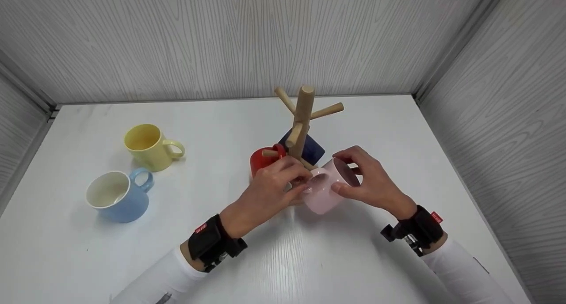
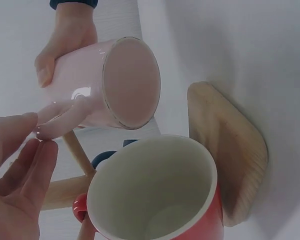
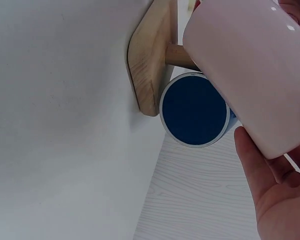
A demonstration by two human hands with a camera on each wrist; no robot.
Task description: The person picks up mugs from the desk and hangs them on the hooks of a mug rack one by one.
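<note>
White tabletop (image 1: 376,118), grey panelled walls behind. Your right hand (image 1: 369,180) grips the pink mug (image 1: 327,187) — thumb low on its body, fingers curled over the rim. Your left hand (image 1: 272,187) pinches its handle. Mug lies tilted, long axis near level, mouth toward the right wall, just beside the wooden rack (image 1: 303,118). Red mug (image 1: 264,159) and dark blue mug (image 1: 309,148) hang there, partly hidden. Open surface right; yellow mug (image 1: 148,147) and light blue mug (image 1: 117,195) well apart left.
</note>
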